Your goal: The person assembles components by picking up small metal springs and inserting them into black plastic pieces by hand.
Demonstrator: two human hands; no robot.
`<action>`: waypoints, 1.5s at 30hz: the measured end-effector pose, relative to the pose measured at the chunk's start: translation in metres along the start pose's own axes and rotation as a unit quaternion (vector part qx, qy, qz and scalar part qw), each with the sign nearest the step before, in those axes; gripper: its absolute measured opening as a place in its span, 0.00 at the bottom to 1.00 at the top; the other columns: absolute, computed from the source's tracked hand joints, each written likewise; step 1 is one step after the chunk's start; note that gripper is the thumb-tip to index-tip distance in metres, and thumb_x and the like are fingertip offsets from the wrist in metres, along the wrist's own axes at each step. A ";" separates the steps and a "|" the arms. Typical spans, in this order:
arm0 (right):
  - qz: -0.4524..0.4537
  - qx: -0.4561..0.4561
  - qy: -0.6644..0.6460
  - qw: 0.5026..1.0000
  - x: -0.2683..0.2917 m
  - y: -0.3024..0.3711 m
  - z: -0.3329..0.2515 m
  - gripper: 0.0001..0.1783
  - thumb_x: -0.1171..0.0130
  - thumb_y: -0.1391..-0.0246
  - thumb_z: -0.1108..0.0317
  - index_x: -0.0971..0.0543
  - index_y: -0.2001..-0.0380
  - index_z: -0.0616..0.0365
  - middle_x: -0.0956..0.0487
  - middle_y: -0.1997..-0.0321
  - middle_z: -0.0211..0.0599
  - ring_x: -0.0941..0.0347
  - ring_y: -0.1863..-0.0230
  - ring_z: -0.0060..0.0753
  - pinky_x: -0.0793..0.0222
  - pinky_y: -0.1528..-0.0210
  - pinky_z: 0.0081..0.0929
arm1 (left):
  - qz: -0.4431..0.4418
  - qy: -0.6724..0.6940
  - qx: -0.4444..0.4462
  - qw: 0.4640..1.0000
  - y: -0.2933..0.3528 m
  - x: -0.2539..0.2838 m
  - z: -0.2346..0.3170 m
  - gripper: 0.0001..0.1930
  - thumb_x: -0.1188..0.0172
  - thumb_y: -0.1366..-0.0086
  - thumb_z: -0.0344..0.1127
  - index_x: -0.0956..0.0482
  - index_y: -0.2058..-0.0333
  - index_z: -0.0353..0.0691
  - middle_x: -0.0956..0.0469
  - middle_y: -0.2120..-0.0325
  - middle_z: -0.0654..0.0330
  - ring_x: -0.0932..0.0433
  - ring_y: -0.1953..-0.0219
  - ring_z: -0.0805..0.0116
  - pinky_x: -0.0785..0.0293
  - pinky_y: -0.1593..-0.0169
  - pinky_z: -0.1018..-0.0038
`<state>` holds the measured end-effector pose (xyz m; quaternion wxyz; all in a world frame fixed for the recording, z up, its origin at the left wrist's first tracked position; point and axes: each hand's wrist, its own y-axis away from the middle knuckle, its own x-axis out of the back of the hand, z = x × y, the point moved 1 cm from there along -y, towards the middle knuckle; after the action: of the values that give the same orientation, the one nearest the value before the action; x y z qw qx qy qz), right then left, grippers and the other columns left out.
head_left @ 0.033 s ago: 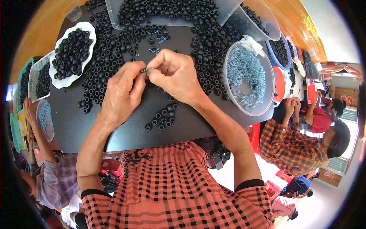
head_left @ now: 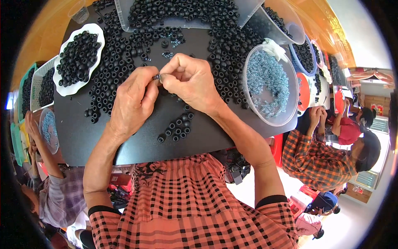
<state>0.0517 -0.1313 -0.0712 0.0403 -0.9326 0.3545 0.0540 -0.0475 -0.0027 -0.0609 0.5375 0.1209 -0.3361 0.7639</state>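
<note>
My left hand (head_left: 132, 97) and my right hand (head_left: 190, 83) meet fingertip to fingertip above the middle of the dark table. Between them shows a small coiled metal spring (head_left: 156, 76), pinched from both sides. Whether a black piece is hidden in the left fingers I cannot tell. Just beyond the hands lie a few loose springs (head_left: 168, 54) among round black hollow pieces (head_left: 112, 66). Nearer to me, below the right wrist, sits a small group of the same black pieces (head_left: 176, 130). To the right, a clear round tub (head_left: 271, 121) holds many bluish springs (head_left: 269, 79).
A white scalloped plate (head_left: 66, 88) heaped with black pieces stands at the left. Along the far side is a clear bin (head_left: 182, 23) of them. Co-workers sit close by: a hand (head_left: 33, 124) at the left, a checked sleeve (head_left: 304, 145) at the right.
My hands hold the same pose. At the far left, the co-worker's hand has shifted slightly.
</note>
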 end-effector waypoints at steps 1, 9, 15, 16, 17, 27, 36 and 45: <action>-0.001 0.000 0.000 1.000 0.001 0.000 -0.001 0.02 0.44 0.51 0.81 0.24 0.73 0.64 0.23 0.75 0.27 0.31 0.75 0.11 0.34 0.75 0.15 | 0.016 -0.018 -0.036 0.999 -0.001 0.000 0.001 0.11 0.46 0.44 0.18 0.29 0.61 0.32 0.25 0.69 0.51 0.24 0.69 0.56 0.28 0.66 0.70; -0.002 -0.001 -0.018 1.000 -0.002 -0.001 -0.005 0.01 0.44 0.49 0.79 0.24 0.72 0.65 0.24 0.76 0.28 0.32 0.76 0.13 0.34 0.73 0.14 | -0.005 0.026 0.008 1.000 -0.002 0.005 0.003 0.09 0.47 0.43 0.19 0.28 0.63 0.32 0.26 0.71 0.53 0.24 0.71 0.60 0.28 0.66 0.72; 0.010 0.207 0.235 0.950 -0.001 -0.002 -0.011 0.07 0.40 0.56 0.81 0.24 0.71 0.62 0.22 0.74 0.29 0.27 0.76 0.16 0.30 0.71 0.16 | 0.002 0.043 0.038 0.998 -0.002 0.005 0.003 0.05 0.46 0.41 0.21 0.28 0.65 0.31 0.27 0.75 0.55 0.26 0.74 0.67 0.30 0.69 0.74; 0.010 0.206 0.235 0.950 0.000 -0.002 -0.009 0.07 0.40 0.56 0.81 0.24 0.71 0.62 0.22 0.74 0.29 0.27 0.76 0.16 0.30 0.71 0.16 | -0.005 0.047 0.041 0.998 -0.002 0.005 0.003 0.05 0.46 0.41 0.21 0.28 0.65 0.31 0.27 0.75 0.55 0.26 0.75 0.67 0.30 0.69 0.74; 0.018 0.233 0.250 0.939 0.000 -0.003 -0.006 0.08 0.39 0.58 0.82 0.24 0.71 0.62 0.22 0.74 0.30 0.27 0.76 0.16 0.30 0.72 0.16 | -0.005 0.047 0.041 0.998 -0.002 0.005 0.002 0.05 0.46 0.41 0.21 0.28 0.65 0.31 0.27 0.75 0.55 0.26 0.75 0.67 0.30 0.69 0.74; 0.027 0.123 0.150 0.981 -0.002 0.001 0.000 0.06 0.41 0.54 0.83 0.25 0.72 0.63 0.23 0.75 0.27 0.28 0.75 0.12 0.32 0.74 0.14 | 0.022 -0.011 -0.041 0.999 -0.001 0.000 0.001 0.09 0.45 0.42 0.19 0.28 0.62 0.32 0.25 0.70 0.53 0.24 0.70 0.60 0.28 0.66 0.70; 0.002 -0.029 -0.054 0.998 0.002 -0.003 0.000 0.04 0.41 0.54 0.80 0.26 0.75 0.63 0.25 0.76 0.22 0.32 0.76 0.09 0.34 0.76 0.13 | 0.005 0.025 -0.019 0.999 -0.001 0.006 0.005 0.07 0.45 0.41 0.20 0.27 0.63 0.33 0.25 0.70 0.55 0.24 0.69 0.67 0.28 0.68 0.75; 0.028 0.257 0.258 0.931 -0.004 0.001 -0.009 0.09 0.37 0.59 0.82 0.27 0.74 0.62 0.23 0.77 0.30 0.27 0.77 0.15 0.31 0.75 0.17 | -0.043 0.316 0.152 0.935 -0.002 0.007 -0.008 0.07 0.48 0.32 0.32 0.25 0.65 0.34 0.26 0.72 0.68 0.29 0.69 0.82 0.33 0.62 0.84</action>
<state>0.0491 -0.1304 -0.0620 0.1842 -0.8621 0.3801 -0.2799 -0.0471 0.0076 -0.0626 0.6233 -0.0324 -0.0229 0.7810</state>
